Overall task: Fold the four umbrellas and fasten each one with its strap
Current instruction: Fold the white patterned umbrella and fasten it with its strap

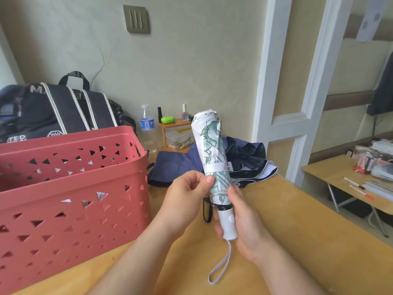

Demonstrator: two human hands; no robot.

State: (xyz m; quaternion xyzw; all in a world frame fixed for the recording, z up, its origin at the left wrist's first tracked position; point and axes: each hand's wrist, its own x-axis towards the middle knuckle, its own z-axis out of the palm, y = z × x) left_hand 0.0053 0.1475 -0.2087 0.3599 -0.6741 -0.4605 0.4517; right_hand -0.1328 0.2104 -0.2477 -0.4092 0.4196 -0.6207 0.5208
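1. Your right hand (pixel 240 222) grips the white handle (pixel 228 225) of the white-and-green floral umbrella (pixel 212 154), fingers curled round it, and holds the umbrella upright above the wooden table (pixel 287 220).
2. Your left hand (pixel 187 196) pinches the rolled canopy fabric just below the white strap (pixel 214 167), thumb against the cloth.
3. The strap runs round the rolled canopy; you cannot tell from here whether it is fastened.
4. A white wrist loop (pixel 221 267) hangs from the handle's end.
5. Behind the umbrella, dark navy umbrellas (pixel 244 160) lie loose and unfolded on the table.
6. A red perforated basket (pixel 70 188) stands to your left, with a black bag (pixel 55 111) behind it.
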